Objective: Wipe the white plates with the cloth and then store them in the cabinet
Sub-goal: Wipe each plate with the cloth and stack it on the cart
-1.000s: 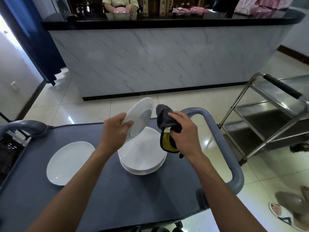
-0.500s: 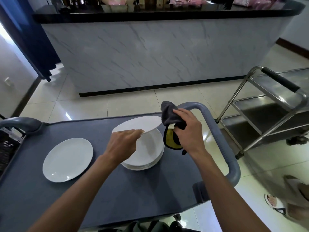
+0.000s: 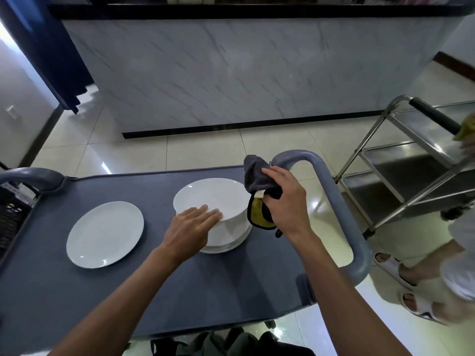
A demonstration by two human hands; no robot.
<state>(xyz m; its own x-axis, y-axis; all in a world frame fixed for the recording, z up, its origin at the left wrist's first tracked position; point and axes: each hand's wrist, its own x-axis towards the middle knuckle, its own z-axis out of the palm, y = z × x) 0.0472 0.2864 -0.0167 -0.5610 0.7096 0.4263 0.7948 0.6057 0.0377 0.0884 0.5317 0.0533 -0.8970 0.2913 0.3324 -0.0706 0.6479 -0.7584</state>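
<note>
A white plate (image 3: 210,196) is held level just above a stack of white plates (image 3: 228,240) on the grey cart top (image 3: 180,291). My left hand (image 3: 191,227) grips that plate at its near edge, fingers lying flat on its face. To the plate's right, my right hand (image 3: 285,199) is closed on a grey and yellow cloth (image 3: 257,176), which touches the plate's right rim. A single white plate (image 3: 105,233) lies flat on the cart to the left.
The cart's grey handle (image 3: 341,209) loops at the right end. A steel trolley (image 3: 416,160) stands to the right, with another person's sandalled feet (image 3: 401,286) beside it. A marble-fronted counter (image 3: 231,73) rises ahead. A black crate (image 3: 12,214) sits at far left.
My left hand has tipped the plate from nearly upright down to level over the stack. My right hand with the cloth has stayed beside it. The view has tilted down.
</note>
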